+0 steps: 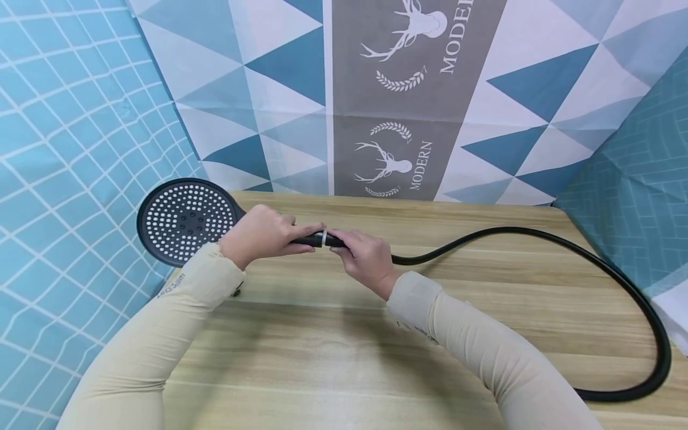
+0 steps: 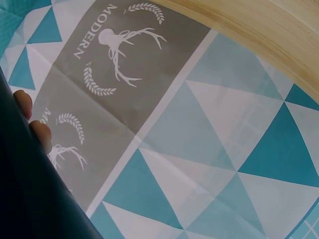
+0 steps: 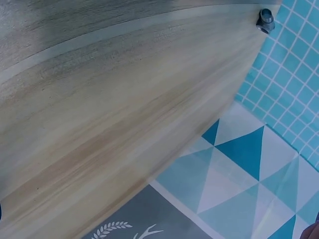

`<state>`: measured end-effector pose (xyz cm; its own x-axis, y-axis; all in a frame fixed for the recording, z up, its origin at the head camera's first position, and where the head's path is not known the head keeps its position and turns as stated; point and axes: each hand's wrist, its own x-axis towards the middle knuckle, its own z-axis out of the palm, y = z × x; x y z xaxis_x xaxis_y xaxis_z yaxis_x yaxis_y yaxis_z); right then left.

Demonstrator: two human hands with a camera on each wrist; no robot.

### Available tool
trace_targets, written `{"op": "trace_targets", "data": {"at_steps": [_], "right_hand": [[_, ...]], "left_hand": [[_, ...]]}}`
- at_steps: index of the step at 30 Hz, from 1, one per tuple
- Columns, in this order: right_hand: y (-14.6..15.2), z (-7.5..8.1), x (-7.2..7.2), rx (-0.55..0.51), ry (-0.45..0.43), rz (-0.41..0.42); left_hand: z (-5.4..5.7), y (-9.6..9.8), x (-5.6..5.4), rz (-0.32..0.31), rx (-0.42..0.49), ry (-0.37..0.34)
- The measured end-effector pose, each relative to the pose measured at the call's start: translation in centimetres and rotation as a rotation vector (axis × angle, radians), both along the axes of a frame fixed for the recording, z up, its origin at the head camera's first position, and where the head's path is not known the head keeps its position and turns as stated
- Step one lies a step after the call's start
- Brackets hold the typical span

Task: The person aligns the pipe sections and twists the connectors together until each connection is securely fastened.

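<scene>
A black round shower head [image 1: 188, 224] with a pale-dotted face is held above the table's left side. My left hand [image 1: 269, 233] grips its handle. My right hand [image 1: 368, 260] pinches the end of a black shower hose [image 1: 607, 263], where it meets the handle at a light ring [image 1: 324, 237]. Whether the threads are engaged cannot be seen. In the left wrist view, a dark out-of-focus shape [image 2: 30, 174] fills the left edge, with two fingertips [image 2: 40, 137] beyond it. Only a sliver of hand [image 3: 311, 231] shows in the right wrist view's corner.
The hose loops right across the wooden table [image 1: 322, 358] and back under my right sleeve. A small dark metal fitting [image 3: 265, 21] stands near the table's edge, mostly behind my left sleeve in the head view. Patterned sheets [image 1: 290, 119] hang at the back and sides.
</scene>
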<state>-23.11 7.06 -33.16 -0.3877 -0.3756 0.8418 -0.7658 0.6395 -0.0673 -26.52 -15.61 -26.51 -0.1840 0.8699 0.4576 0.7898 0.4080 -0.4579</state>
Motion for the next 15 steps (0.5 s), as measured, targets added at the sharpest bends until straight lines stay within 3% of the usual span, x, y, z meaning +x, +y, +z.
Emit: {"op": "trace_targets", "data": {"at_steps": [8, 15], "right_hand": [[-0.2, 0.6, 0.4, 0.022, -0.158, -0.016], [-0.3, 1.6, 0.9, 0.011, -0.441, 0.033]], "left_hand": [[0.0, 0.0, 0.1, -0.006, 0.003, 0.003], [-0.4, -0.2, 0.0, -0.006, -0.021, -0.004]]}}
